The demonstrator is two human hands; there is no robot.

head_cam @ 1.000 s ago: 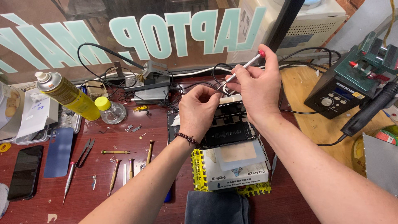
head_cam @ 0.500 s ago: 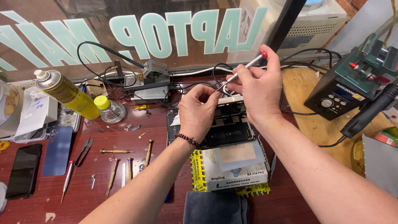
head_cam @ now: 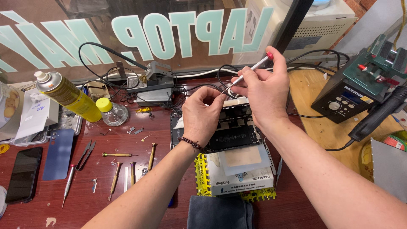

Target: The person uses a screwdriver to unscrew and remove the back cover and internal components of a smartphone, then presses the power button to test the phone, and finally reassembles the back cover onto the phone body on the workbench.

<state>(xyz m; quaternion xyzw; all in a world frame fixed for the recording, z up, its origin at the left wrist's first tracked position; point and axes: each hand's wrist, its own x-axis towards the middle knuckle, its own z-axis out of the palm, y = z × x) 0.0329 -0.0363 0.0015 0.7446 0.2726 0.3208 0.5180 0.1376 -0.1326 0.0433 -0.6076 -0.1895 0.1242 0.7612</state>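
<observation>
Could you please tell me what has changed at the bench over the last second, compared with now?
Hardly anything. The right hand keeps its grip on the red-capped screwdriver, tip down at the top edge of the opened phone, and the left hand stays pinched beside the tip. Nothing was picked up or let go. The yellow spray can and the loose screwdrivers on the table lie as before.

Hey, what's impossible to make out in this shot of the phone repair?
Head view only:
- Screwdriver tip: hidden behind the left hand.
- Upper end of the opened phone: covered by both hands, the right hand included.
- Loose screws on the table: too small to tell apart.
- Dark phone: its lower end cut off by the left edge.
</observation>
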